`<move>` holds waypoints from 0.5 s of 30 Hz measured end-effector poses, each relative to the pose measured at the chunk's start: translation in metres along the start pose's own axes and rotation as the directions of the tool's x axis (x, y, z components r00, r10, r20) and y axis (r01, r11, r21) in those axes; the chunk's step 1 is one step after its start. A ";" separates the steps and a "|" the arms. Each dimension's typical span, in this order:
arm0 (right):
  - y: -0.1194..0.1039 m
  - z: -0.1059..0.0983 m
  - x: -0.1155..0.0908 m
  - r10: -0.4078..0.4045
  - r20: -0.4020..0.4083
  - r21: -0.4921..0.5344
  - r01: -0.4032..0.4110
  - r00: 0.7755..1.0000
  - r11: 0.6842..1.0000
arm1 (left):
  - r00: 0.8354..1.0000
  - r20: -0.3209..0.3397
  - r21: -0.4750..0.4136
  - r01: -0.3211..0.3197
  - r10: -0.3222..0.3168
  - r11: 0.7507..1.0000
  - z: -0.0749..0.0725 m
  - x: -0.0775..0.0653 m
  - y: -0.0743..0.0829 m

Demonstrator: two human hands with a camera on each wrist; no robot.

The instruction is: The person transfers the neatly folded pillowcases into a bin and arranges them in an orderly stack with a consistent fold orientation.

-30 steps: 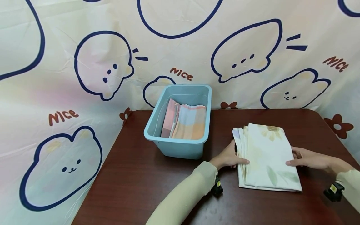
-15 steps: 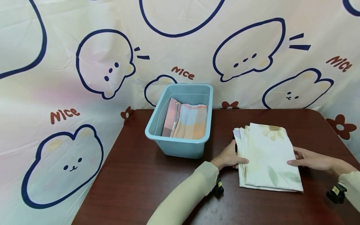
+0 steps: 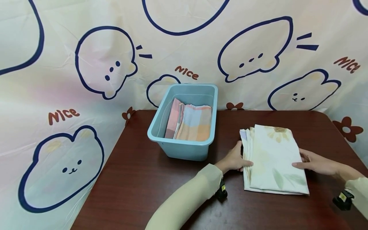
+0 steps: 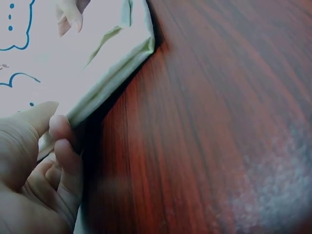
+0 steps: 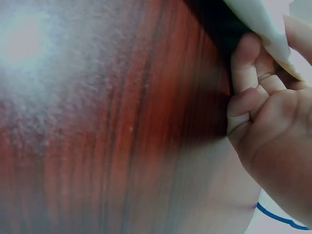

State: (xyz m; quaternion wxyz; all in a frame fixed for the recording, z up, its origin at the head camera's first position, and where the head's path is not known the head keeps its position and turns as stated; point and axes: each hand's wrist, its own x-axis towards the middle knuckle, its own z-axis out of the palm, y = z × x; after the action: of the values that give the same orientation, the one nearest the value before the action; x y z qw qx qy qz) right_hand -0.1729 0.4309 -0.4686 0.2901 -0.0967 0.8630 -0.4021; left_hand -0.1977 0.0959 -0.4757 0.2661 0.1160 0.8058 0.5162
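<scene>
A folded white cloth point(image 3: 276, 159) with pale yellow flowers and green leaves is held between both hands, over the right part of the table. My left hand point(image 3: 234, 159) pinches its left edge, thumb on top and fingers underneath, where several folded layers show. On the opposite edge my right hand point(image 3: 319, 163) grips the cloth the same way. In the left wrist view the thumb and fingers point(image 4: 66, 163) close on the cloth's edge. The right wrist view shows curled fingers point(image 5: 243, 63) under the cloth point(image 5: 265, 24), with dark shadow beneath it.
A light blue plastic bin point(image 3: 187, 151) stands on the dark red-brown table point(image 3: 138, 191), left of the cloth. Inside it are a folded pink cloth point(image 3: 173, 118) and a checked blue and orange cloth point(image 3: 195, 123). A printed curtain point(image 3: 95, 127) hangs behind the table.
Both hands keep their hold on the white cloth, and it stays in nearly the same place. The head view shifts slightly.
</scene>
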 end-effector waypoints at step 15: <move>0.002 -0.001 -0.005 -0.004 -0.011 0.041 0.005 1.000 0.999 | 0.999 -0.023 0.157 -0.041 0.045 0.987 0.001 -0.005 0.007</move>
State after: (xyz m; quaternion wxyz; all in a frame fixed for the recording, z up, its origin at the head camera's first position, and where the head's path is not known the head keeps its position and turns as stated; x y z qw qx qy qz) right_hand -0.1698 0.4353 -0.4677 0.2863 -0.0906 0.8560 -0.4208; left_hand -0.1939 0.0975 -0.4679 0.2342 0.1470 0.8447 0.4583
